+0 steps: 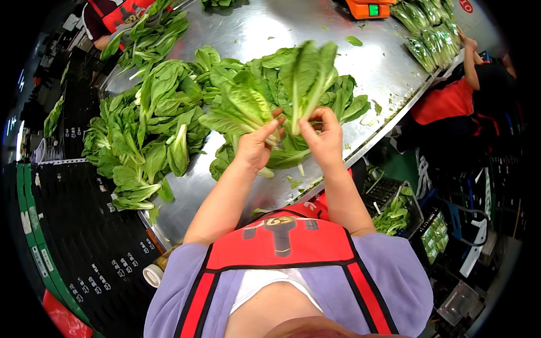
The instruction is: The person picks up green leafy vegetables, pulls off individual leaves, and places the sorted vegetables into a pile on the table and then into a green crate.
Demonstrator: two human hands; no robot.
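My left hand (255, 145) grips a head of romaine-type lettuce (247, 101) by its base, its leaves fanning up and to the left. Between the thumb and fingers of my right hand (324, 135) are the pale stem ends of loose lettuce leaves (307, 76), which stand upright. The two hands are a short way apart above a steel table (262, 198). Beneath and behind them lie more leafy greens, partly hidden by what I hold. A large heap of leafy greens (156, 105) spreads over the table to the left of my hands.
An orange scale (368, 9) with a lit display stands at the far side. Bagged greens (431, 38) are stacked at the table's right edge, near another person's arm (471, 63). Black crates (84, 236) stand at left; a crate of greens (395, 213) is below right.
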